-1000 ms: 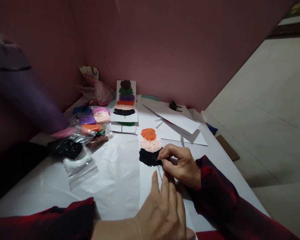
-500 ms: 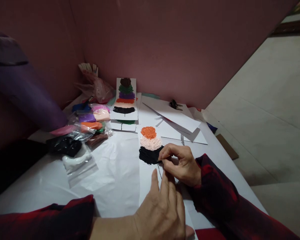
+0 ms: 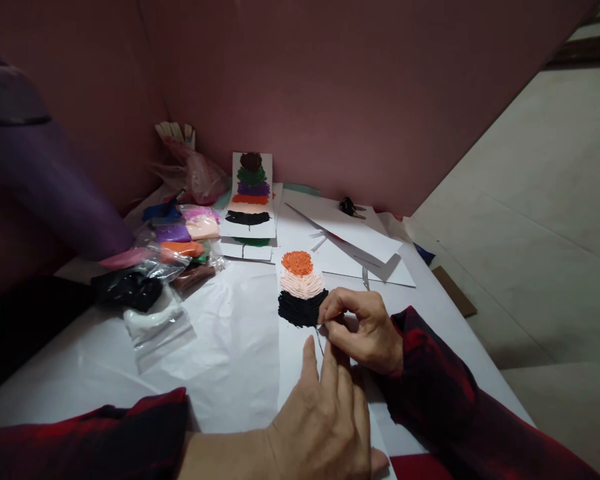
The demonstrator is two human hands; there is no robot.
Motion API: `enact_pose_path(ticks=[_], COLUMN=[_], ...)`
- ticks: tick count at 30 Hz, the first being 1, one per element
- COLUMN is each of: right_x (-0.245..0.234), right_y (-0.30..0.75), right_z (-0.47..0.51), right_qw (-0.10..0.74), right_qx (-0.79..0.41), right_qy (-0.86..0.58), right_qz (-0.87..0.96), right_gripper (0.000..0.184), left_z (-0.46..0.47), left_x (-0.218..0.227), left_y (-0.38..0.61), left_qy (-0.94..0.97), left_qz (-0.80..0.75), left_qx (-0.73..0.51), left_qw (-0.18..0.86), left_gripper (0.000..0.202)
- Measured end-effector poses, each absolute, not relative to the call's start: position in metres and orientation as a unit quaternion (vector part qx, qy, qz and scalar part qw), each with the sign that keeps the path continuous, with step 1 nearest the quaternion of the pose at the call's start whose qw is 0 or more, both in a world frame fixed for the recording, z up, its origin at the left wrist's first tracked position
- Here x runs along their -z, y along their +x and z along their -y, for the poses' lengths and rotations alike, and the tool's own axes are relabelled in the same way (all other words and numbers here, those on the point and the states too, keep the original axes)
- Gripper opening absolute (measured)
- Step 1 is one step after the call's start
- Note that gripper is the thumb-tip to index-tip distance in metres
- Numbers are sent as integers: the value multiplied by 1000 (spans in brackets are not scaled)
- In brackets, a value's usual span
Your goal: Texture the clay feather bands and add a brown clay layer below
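Pinching with right hand (image 3: 363, 328), cannot tell what. Could smear ridged black clay patch (image 3: 299, 309) by pushing hard, or shift white paper strip (image 3: 293, 377) by lifting spread left hand (image 3: 325, 420).

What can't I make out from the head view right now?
Head view:
- Anything between the fingertips of the right hand: too small and shielded by the fingers.
- Lower part of the white paper: covered by the left hand.
- Rest of the fork: blocked by the right hand.
- Upper part of the rear card: behind the front card.
- Purple object: cut off by the left edge.
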State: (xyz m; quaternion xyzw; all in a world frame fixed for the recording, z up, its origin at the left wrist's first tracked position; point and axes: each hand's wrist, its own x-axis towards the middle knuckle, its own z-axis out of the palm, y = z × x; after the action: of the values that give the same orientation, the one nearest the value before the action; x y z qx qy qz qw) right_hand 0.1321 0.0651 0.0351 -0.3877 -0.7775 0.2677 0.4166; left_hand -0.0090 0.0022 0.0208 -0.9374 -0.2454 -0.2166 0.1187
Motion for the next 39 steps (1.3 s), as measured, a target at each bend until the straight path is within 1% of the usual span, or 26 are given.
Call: enact_pose_path(ticks=[9, 11, 17, 22, 26, 28, 33, 39], right_x=[-37, -37, -34, -36, -40, -41, -38, -36], right_y=[132, 132, 130, 130, 130, 129, 130, 131], right_z=[-63, -63, -65, -64, -62, -62, -64, -65], right_qw=[418, 433, 514, 555, 571, 561, 468, 454], right_qx=[-281, -282, -271, -280, -278, -270, -258, -265], right_qy=[-385, -384, -355, -334, -342, -351, -380, -387], right_qz=[773, 765, 732, 709, 693, 700, 755, 757], right_gripper=[15, 15, 18, 19, 18, 18, 17, 16], left_z=[-2, -2, -1, 0, 0, -1, -2, -1], left_x=[-21, -22, -22, -22, -21, -22, -22, -22], left_y=[-9, -9, -11, -11, -11, -11, -10, -10], left_qy=[-944, -944, -944, -945, -945, -945, -945, -946], left_qz=[240, 239, 238, 236, 234, 238, 237, 237], left_qx=[201, 197, 192, 184, 189, 186, 190, 190], left_qw=[108, 112, 125, 128, 127, 122, 119, 116], left_gripper=[60, 61, 63, 60, 60, 61, 61, 61])
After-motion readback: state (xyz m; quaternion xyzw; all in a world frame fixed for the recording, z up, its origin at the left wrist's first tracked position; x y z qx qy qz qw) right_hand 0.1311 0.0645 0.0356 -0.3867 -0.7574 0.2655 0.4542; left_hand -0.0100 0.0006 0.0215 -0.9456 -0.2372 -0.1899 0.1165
